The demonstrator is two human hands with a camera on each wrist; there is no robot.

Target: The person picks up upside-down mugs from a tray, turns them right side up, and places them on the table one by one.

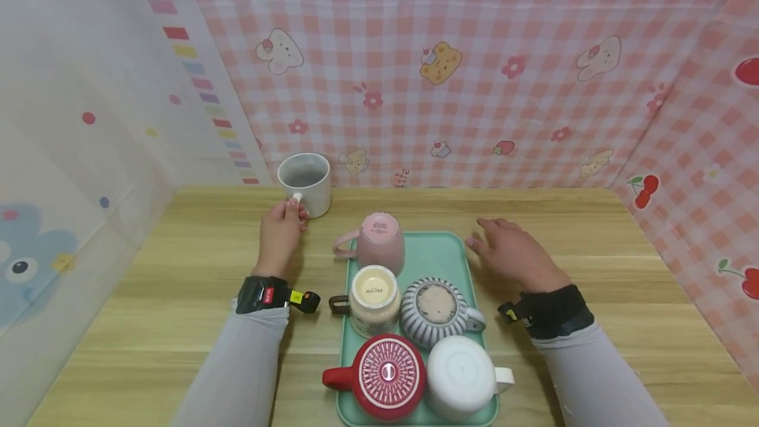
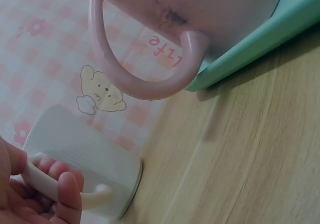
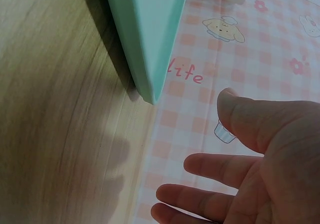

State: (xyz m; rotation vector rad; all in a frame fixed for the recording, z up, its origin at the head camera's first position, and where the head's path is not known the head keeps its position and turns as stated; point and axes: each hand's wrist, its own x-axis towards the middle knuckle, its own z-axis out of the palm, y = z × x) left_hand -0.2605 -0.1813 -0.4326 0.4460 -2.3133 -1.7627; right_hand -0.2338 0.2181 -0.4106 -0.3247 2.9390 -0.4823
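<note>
At the back left, an upright white mug (image 1: 314, 191) stands near the patterned cloth wall. My left hand (image 1: 279, 234) grips its handle, with fingers curled round the handle (image 2: 42, 181) in the left wrist view. Just right of the green tray (image 1: 435, 249), my right hand (image 1: 514, 254) is held with fingers spread and touches no mug. Upside down on the tray are a pink mug (image 1: 382, 249), a cream mug with a dark handle (image 1: 375, 302), a grey-and-white ribbed cup (image 1: 437, 308), a red mug (image 1: 388, 374) and a second white mug (image 1: 459, 374).
The pink mug's handle (image 1: 344, 244) juts past the tray's left edge. A pink checked cloth (image 1: 474, 97) hangs behind the wooden table (image 1: 196, 269), with a white patterned cloth (image 1: 89, 64) at the left.
</note>
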